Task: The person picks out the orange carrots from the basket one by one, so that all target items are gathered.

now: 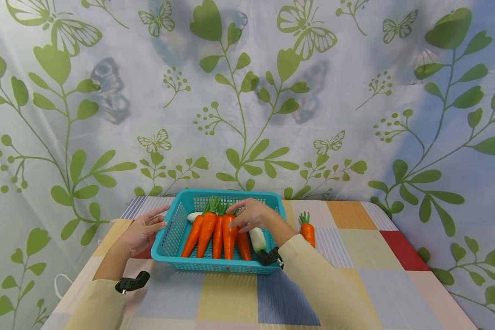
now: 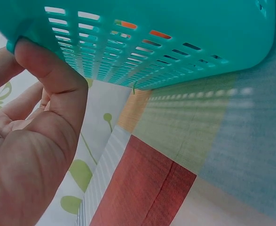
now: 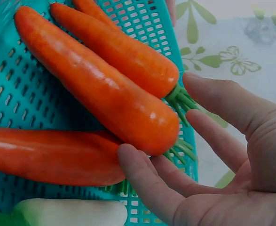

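A turquoise basket point(image 1: 198, 265) stands on the table with several orange carrots point(image 1: 207, 231) in it, green tops toward the back. My right hand point(image 1: 253, 214) is over the carrots on the right, fingers spread. In the right wrist view, its fingertips point(image 3: 128, 153) are by the thick end of a carrot point(image 3: 100, 89), seemingly touching it; the thumb is apart. My left hand point(image 1: 142, 231) is at the basket's left side, thumb tip point(image 2: 27, 52) touching the rim from outside. A white radish point(image 1: 257, 239) lies right of the carrots, and a white rounded end point(image 1: 194, 217) shows at the left.
Another carrot point(image 1: 307, 233) lies on the table right of the basket, partly hidden by my right sleeve. A patchwork cloth point(image 1: 231, 298) covers the table. Behind it hangs a white curtain point(image 1: 247, 114) with green leaves and butterflies. A white cord point(image 1: 59, 284) shows at the left.
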Demonstrator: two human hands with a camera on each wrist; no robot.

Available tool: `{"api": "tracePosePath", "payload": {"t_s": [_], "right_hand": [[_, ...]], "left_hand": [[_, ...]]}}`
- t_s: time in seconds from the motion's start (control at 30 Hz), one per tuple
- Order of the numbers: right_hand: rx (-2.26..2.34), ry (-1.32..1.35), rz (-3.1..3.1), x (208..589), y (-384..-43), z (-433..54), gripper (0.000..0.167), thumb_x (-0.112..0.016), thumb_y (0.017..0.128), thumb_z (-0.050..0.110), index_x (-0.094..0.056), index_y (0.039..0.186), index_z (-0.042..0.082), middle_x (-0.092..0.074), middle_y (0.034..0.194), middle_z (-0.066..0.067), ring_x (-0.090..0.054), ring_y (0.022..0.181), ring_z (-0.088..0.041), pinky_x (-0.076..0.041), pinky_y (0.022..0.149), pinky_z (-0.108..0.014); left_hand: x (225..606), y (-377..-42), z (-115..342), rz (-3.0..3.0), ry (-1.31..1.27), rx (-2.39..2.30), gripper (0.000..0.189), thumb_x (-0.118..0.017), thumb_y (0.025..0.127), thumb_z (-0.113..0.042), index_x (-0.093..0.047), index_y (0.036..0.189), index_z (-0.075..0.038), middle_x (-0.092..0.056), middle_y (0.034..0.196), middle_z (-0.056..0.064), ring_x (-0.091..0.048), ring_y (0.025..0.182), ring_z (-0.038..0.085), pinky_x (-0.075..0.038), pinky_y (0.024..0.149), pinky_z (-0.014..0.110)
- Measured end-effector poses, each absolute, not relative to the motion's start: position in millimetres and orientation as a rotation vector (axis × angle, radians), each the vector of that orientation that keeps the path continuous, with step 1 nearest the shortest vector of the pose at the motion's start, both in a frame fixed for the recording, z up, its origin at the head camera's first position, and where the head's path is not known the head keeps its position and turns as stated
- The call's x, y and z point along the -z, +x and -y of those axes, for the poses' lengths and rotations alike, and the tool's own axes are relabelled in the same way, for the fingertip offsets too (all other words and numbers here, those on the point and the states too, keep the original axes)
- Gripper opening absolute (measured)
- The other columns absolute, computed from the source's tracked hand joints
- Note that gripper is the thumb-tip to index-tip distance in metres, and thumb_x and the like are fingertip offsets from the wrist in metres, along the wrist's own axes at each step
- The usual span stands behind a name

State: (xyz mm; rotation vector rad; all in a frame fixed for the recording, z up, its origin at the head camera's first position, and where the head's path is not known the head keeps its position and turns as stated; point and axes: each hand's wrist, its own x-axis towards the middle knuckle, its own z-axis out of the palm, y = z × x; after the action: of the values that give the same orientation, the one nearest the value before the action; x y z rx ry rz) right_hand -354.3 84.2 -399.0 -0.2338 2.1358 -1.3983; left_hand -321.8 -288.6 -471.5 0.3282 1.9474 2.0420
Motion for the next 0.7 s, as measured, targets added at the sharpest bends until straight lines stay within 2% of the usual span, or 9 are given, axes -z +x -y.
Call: {"api": "tracePosePath", "payload": {"t_s": [0.07, 0.27, 0.57, 0.7], "right_hand": [[1.373, -0.224, -2.150, 400, -354, -82, 0.050, -0.082, 0.084, 0.004, -0.069, 0.131, 0.012, -0.067, 0.126, -0.015, -0.072, 0.095, -0.027, -0.060, 0.093, -0.050], [1.326, -0.224, -2.181, 403, -355, -77, 0.052, -0.083, 0.082, 0.001, -0.070, 0.130, 0.016, -0.058, 0.140, -0.015, -0.071, 0.097, -0.025, -0.062, 0.089, -0.046], [1.286, -0.231, -2.209, 407, -359, -72, 0.057, -0.082, 0.081, -0.003, -0.070, 0.132, 0.018, -0.060, 0.136, -0.012, -0.071, 0.095, -0.024, -0.061, 0.092, -0.046], [1.277, -0.224, -2.225, 408, -361, -70, 0.058, -0.082, 0.080, -0.006, -0.070, 0.132, 0.018, -0.063, 0.129, -0.012, -0.070, 0.094, -0.023, -0.062, 0.090, -0.043]], "left_hand": [[471, -322, 289, -1.946, 0.327, -2.045, 0.069, -0.055, 0.106, -0.011, -0.016, 0.163, -0.006, -0.067, 0.113, -0.006, -0.072, 0.104, 0.011, -0.060, 0.095, 0.041], [470, -321, 288, -1.941, 0.319, -2.048, 0.069, -0.055, 0.106, -0.011, -0.016, 0.163, -0.005, -0.067, 0.112, -0.007, -0.072, 0.104, 0.011, -0.060, 0.095, 0.041], [472, -322, 289, -1.939, 0.335, -2.042, 0.069, -0.055, 0.106, -0.011, -0.015, 0.163, -0.005, -0.067, 0.113, -0.007, -0.072, 0.105, 0.012, -0.059, 0.096, 0.042], [473, -323, 290, -1.941, 0.343, -2.039, 0.069, -0.055, 0.106, -0.011, -0.016, 0.163, -0.005, -0.067, 0.114, -0.007, -0.072, 0.105, 0.012, -0.059, 0.097, 0.042]]}}
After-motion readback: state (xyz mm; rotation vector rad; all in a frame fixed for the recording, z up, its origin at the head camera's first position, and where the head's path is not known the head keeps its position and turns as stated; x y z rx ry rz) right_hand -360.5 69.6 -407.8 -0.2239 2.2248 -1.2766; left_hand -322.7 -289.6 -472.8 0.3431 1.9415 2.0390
